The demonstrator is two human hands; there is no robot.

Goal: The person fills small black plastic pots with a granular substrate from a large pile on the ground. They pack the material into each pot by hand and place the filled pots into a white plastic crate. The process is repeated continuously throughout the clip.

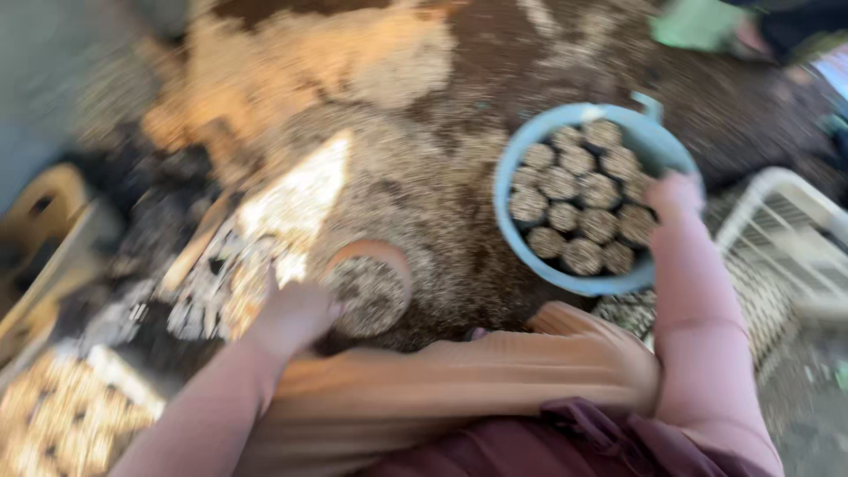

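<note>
Nearest us, our left hand (296,314) closes around a small brown pot (369,287) filled with gritty potting mix, holding it by its side just above our knee. The picture is blurred, so we cannot make out each finger. To our right, our right hand (676,196) rests on the near rim of a light blue basin (508,190) packed with round filled pots (579,199); whether it clenches the rim or only touches it, we cannot tell. We judge it best to keep the small pot level so the mix stays in, and to steady the basin. Beyond lies a mound of loose soil mix (389,168), and a white crate (786,234) stands at far right.
</note>
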